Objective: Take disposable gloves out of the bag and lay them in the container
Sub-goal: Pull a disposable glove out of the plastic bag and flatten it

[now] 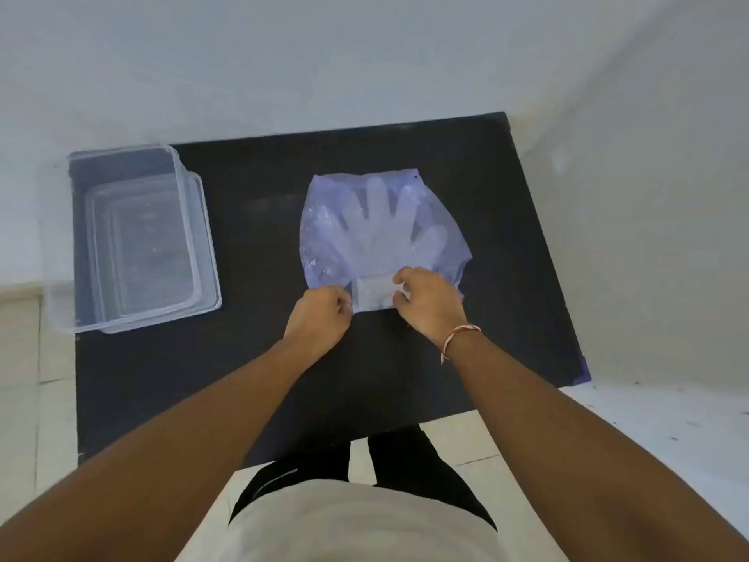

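A thin bluish plastic bag (324,212) lies flat in the middle of the black table (251,371). Through it show the clear disposable gloves (381,233), fingers pointing away from me. Their cuff end (373,296) sticks out of the bag's near opening. My left hand (320,322) pinches the bag's near edge at the left of the cuff. My right hand (431,304) pinches at the cuff's right side. A clear rectangular plastic container (81,237) stands at the table's far left with nothing visible inside.
A clear lid (202,237) seems to lie under or beside the container, jutting out to its right. White walls close in behind and to the right of the table. My legs stand at the table's near edge on a pale tiled floor (466,436).
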